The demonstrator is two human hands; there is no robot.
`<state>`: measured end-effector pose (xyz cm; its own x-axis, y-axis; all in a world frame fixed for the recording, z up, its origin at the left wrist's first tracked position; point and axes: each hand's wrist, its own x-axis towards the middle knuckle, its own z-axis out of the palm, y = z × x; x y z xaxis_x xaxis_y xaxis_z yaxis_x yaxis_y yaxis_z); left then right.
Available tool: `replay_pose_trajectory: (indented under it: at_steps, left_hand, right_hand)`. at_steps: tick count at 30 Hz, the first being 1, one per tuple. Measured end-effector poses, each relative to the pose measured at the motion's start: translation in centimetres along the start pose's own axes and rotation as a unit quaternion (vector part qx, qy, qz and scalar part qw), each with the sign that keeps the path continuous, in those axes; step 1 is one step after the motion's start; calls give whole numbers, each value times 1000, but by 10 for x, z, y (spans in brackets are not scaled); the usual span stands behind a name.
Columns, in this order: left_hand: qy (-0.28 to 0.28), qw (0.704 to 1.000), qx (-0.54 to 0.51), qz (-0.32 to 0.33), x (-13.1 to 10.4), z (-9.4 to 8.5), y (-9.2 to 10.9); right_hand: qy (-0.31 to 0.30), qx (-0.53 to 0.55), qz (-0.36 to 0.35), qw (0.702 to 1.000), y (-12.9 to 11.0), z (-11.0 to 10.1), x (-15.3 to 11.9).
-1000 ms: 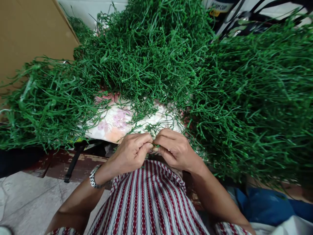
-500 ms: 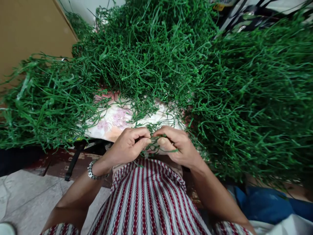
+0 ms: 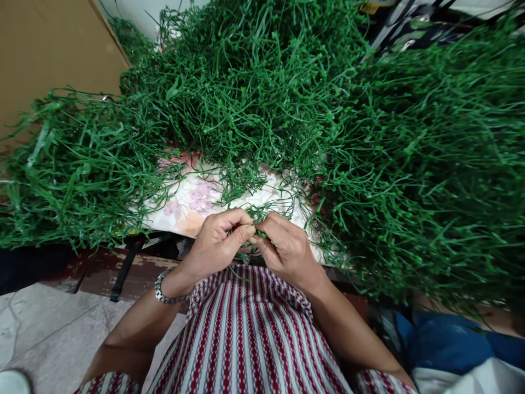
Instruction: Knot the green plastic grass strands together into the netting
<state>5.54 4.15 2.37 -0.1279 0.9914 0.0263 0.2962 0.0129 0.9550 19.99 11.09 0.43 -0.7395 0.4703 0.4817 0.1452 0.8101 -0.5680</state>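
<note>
Thin green stems point(image 3: 262, 234) are pinched between my two hands, close above the striped apron. My left hand point(image 3: 219, 241), with a metal watch on its wrist, presses thumb and forefinger together on them. Its fingertips meet those of my right hand point(image 3: 289, 246), which is also closed on the green stems. Beyond the hands lies a floral cloth point(image 3: 197, 200) with loose stems on it. A large green heap point(image 3: 254, 93) rises behind it. The lower fingers of both hands are partly hidden.
More green stems spread at the left point(image 3: 77, 175) and in a wide pile at the right point(image 3: 430, 164). A brown board point(image 3: 53, 54) stands at the back left. A black strap point(image 3: 123, 273) hangs over the wooden edge. Blue fabric point(image 3: 447, 339) is at the lower right.
My right hand has moved in to the left, its fingers now curled tighter and touching my left fingertips. The stem that stuck out across my right hand no longer shows there.
</note>
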Motion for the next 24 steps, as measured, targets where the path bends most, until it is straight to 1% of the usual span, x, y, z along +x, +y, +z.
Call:
replay_pose_trajectory:
  at_steps: [2,4,6,8,9,10,11,12,14,16,18,21,24]
  left_hand:
    - [-51,994,85,49,0,-5,1]
    - [-128,971,180,97,-1,-10,2]
    - [-194,942,248,118,-2,-13,3]
    - [-240,923,275,118,-3,-15,4]
    - [-248,924,269,113,-3,-16,4]
    - [-242,932,248,103,-3,-17,5]
    - [-222,947,214,87,-2,-19,5]
    - [-188,965,167,67,-1,-21,4]
    - [-107,992,54,28,3,-25,2]
    - [-53,997,-52,8,7,-25,-1]
    - [-24,991,-131,-2,9,-22,-4]
    - [15,984,-178,-17,9,-14,-7]
    - [49,984,-174,-10,8,-6,-6]
  right_hand:
    - [-42,-12,-38,998,4,-1,-1]
    - [-126,-31,-87,988,5,-9,-1]
    - [-220,-60,-113,967,4,-18,0]
    - [-297,-84,-114,944,2,-26,2]
    - [-319,-88,-111,937,1,-29,3]
    - [-322,-87,-106,937,2,-33,3]
    - [-306,-82,-98,943,3,-36,4]
    - [-272,-75,-86,955,5,-39,4]
    - [-161,-58,-57,984,11,-44,6]
    - [-49,-27,-33,998,15,-46,8]
    - [15,33,-22,999,15,-43,10]
    - [47,113,0,992,11,-32,14]
    - [40,115,11,992,6,-18,17]
